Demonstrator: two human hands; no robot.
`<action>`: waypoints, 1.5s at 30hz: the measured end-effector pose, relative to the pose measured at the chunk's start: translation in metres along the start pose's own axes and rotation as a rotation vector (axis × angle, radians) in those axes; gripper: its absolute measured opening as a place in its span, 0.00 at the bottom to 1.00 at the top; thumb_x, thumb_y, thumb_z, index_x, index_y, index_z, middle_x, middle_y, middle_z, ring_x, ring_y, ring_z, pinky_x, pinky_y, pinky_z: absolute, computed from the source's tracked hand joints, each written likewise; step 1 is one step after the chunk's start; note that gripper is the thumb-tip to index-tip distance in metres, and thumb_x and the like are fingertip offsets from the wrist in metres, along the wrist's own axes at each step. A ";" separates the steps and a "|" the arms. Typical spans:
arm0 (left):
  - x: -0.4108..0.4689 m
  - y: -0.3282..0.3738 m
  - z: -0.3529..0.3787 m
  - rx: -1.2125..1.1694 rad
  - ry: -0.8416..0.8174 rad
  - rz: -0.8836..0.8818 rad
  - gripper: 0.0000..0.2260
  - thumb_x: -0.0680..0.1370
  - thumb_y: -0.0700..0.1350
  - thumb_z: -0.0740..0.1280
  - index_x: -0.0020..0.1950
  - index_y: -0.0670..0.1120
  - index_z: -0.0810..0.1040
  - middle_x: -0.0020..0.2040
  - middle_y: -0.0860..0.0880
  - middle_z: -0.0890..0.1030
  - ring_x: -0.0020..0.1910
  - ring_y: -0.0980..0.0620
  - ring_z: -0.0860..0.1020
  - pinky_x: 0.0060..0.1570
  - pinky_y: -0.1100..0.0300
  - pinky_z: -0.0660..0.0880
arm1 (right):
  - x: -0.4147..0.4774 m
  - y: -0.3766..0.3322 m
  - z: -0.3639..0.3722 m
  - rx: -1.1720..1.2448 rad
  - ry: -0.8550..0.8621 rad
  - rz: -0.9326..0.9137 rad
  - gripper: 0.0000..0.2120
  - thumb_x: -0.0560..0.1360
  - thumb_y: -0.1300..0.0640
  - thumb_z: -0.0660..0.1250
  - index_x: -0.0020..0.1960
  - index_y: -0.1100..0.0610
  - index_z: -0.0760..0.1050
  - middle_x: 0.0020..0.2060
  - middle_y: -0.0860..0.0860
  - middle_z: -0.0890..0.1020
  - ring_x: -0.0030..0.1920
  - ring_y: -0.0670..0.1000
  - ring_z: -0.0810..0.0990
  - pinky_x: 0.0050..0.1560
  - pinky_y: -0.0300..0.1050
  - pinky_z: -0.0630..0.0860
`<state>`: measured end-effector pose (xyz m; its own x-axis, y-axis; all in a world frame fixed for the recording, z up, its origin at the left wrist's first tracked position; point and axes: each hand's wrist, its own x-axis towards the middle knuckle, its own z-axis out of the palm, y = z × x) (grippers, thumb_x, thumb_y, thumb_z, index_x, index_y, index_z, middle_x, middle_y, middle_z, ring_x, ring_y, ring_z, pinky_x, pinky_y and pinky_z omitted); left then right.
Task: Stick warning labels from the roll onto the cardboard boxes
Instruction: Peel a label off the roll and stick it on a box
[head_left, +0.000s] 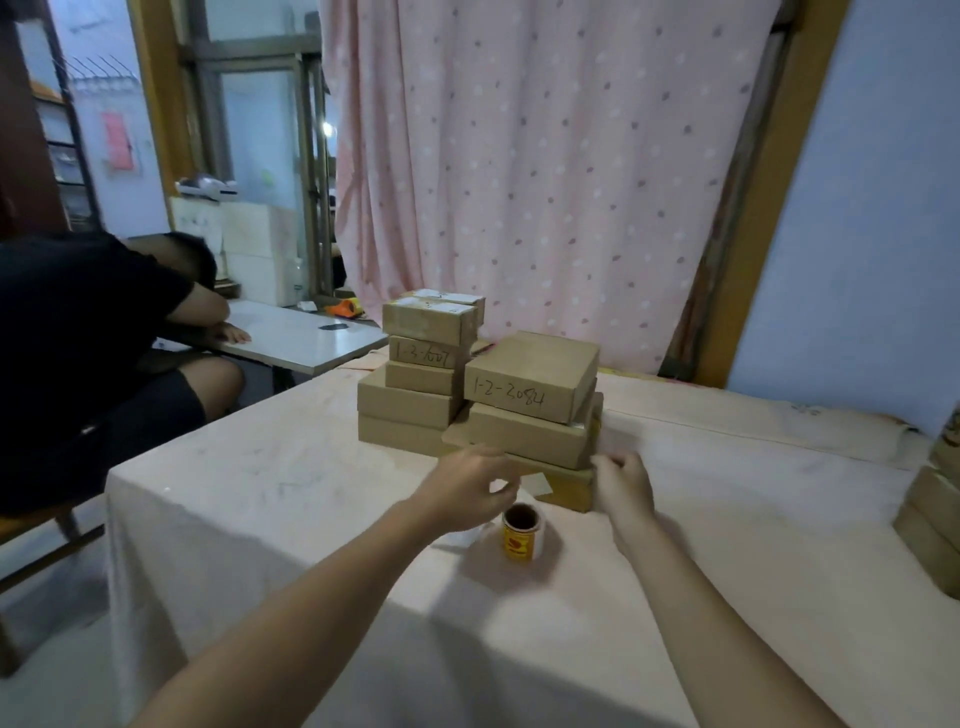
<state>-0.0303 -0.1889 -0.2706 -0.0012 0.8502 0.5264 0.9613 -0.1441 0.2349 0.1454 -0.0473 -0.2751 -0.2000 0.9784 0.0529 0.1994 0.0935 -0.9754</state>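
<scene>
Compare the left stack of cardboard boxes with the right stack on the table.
The left stack stands taller, of narrower boxes; the right stack is lower, with wider boxes. The left stack's top box carries white labels; the right stack's top is bare. The left hand and right hand are at the right stack's base, not the left stack's. Both are brown cardboard with handwritten numbers.

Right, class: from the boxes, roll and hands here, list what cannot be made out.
Head view, all four:
Lowest box of right stack: partly hidden behind left hand and right hand.
Grip of left hand: lost in motion blur.
Roll: label print too small.
Boxes at right edge: cut off by frame.
</scene>
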 end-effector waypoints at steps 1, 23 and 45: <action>-0.003 0.009 0.002 0.025 -0.047 0.049 0.10 0.79 0.51 0.66 0.52 0.49 0.84 0.49 0.53 0.81 0.48 0.56 0.75 0.44 0.57 0.76 | -0.007 0.000 -0.002 -0.033 -0.031 -0.016 0.09 0.82 0.54 0.63 0.61 0.53 0.75 0.56 0.52 0.79 0.55 0.54 0.77 0.53 0.48 0.73; 0.017 0.096 0.028 -0.980 0.049 -0.419 0.04 0.73 0.37 0.77 0.46 0.40 0.86 0.43 0.42 0.86 0.43 0.45 0.84 0.46 0.56 0.81 | -0.075 0.008 -0.080 -0.321 -0.157 -0.415 0.12 0.74 0.56 0.74 0.56 0.49 0.78 0.55 0.48 0.82 0.53 0.48 0.81 0.56 0.46 0.79; 0.048 0.085 0.021 -0.743 0.085 -0.199 0.08 0.73 0.40 0.77 0.49 0.50 0.88 0.42 0.51 0.85 0.39 0.55 0.76 0.44 0.47 0.76 | -0.043 -0.024 -0.097 -0.161 -0.076 -0.405 0.14 0.76 0.56 0.74 0.61 0.49 0.78 0.60 0.45 0.79 0.58 0.46 0.79 0.56 0.44 0.79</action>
<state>0.0571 -0.1500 -0.2426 -0.2050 0.8582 0.4707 0.5034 -0.3199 0.8026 0.2422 -0.0733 -0.2331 -0.3615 0.8410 0.4024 0.2360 0.5001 -0.8332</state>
